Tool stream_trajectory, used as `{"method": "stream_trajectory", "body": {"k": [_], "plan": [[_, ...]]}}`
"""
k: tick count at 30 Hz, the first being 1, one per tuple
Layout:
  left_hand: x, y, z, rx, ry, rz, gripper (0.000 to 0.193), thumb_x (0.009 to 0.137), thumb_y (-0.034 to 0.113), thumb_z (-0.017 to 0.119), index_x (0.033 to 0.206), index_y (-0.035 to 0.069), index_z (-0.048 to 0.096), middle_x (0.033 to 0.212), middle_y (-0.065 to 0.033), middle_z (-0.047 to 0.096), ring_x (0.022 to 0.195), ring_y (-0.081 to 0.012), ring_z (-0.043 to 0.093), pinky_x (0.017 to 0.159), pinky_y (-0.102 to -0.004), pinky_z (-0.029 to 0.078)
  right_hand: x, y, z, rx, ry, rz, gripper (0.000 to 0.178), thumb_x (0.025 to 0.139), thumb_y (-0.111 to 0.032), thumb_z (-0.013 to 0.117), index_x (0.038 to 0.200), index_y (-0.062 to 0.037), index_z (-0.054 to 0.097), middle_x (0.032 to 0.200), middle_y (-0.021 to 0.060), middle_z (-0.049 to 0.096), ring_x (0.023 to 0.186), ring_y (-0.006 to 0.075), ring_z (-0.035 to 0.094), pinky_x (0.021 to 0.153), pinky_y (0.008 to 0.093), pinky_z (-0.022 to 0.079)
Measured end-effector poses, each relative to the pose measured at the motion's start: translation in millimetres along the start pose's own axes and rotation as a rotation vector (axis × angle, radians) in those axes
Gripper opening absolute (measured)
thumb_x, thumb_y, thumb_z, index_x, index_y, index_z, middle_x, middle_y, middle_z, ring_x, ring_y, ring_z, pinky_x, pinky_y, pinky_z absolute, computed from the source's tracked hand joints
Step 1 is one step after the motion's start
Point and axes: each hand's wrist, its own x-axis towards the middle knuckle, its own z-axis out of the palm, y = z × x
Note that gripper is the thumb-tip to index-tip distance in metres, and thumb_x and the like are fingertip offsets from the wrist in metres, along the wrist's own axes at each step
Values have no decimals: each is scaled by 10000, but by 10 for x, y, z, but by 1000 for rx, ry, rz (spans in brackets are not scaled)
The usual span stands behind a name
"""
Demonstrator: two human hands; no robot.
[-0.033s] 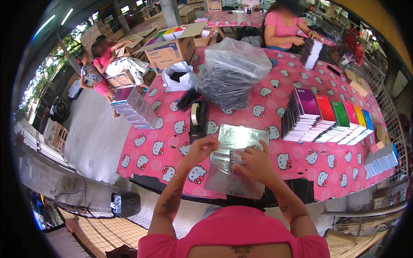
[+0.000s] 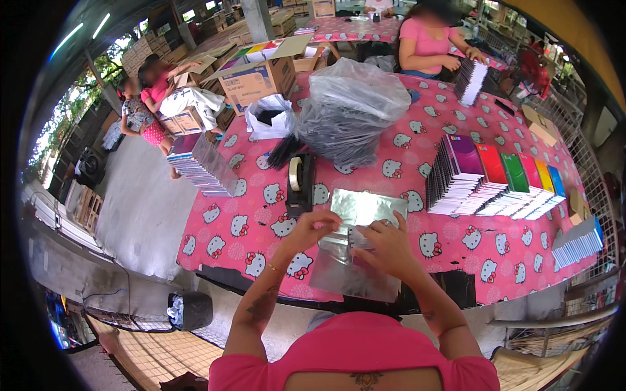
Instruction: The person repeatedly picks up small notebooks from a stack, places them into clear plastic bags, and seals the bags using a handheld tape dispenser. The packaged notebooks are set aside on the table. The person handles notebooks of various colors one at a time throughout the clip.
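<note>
A shiny, silvery plastic-covered spiral notebook (image 2: 365, 277) lies on the table in front of me, with a short run of dark coil showing near its middle. My right hand (image 2: 386, 247) rests on it with the fingers spread, pressing the surface beside the coil. My left hand (image 2: 312, 231) is at its left edge, thumb and fingertips pinched together; whatever is between them is too small to make out. Just beyond that hand stands a black tape dispenser (image 2: 301, 192) holding a roll of tape (image 2: 295, 174).
Stacked colourful notebooks (image 2: 466, 156) stand right, another stack (image 2: 202, 166) at the left edge. A plastic bag of dark strips (image 2: 352, 111), a white bag (image 2: 270, 116) and a carton (image 2: 257, 85) sit farther back. Across the table a person (image 2: 427, 45) handles a notebook stack (image 2: 469, 81).
My left hand has shifted slightly right, onto the notebook's left edge, its fingertips closer to the coil. My right hand has stayed almost in place.
</note>
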Motion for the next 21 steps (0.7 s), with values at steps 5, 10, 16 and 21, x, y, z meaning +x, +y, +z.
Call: {"method": "stream_trajectory", "body": {"k": [5, 10, 16, 21], "plan": [[375, 277, 33, 293, -105, 290, 304, 826, 47, 752, 1114, 146, 743, 974, -40, 548, 938, -191, 539, 837, -322, 440, 158, 68, 57, 27, -18, -39, 464, 818, -511, 682, 1151, -189, 696, 1073, 56, 673, 1118, 269, 611, 1125, 610, 208], [398, 422, -96, 468, -125, 419, 218, 810, 63, 768, 994, 179, 775, 1234, -60, 558, 1136, -244, 504, 985, -382, 388, 73, 305, -232, -53, 33, -138, 337, 767, -424, 771, 1015, -200, 727, 1242, 43, 598, 1226, 267, 530, 1122, 568, 252], [503, 349, 77, 470, -83, 490, 244, 788, 70, 779, 981, 219, 776, 1403, -86, 480, 1294, -303, 421, 1055, -455, 340, -291, 839, 68, 526, 244, 166, 560, 715, -409, 857, 1163, -169, 622, 1346, 102, 519, 1243, 320, 474, 1041, 482, 362], [673, 219, 341, 592, -92, 580, 187, 755, 184, 806, 930, 246, 784, 1477, -90, 448, 1370, -369, 356, 1100, -555, 285, -302, 897, 454, 272, 50, -188, 581, 755, -455, 809, 1248, -213, 619, 1397, 50, 499, 1332, 301, 420, 1096, 515, 306]]}}
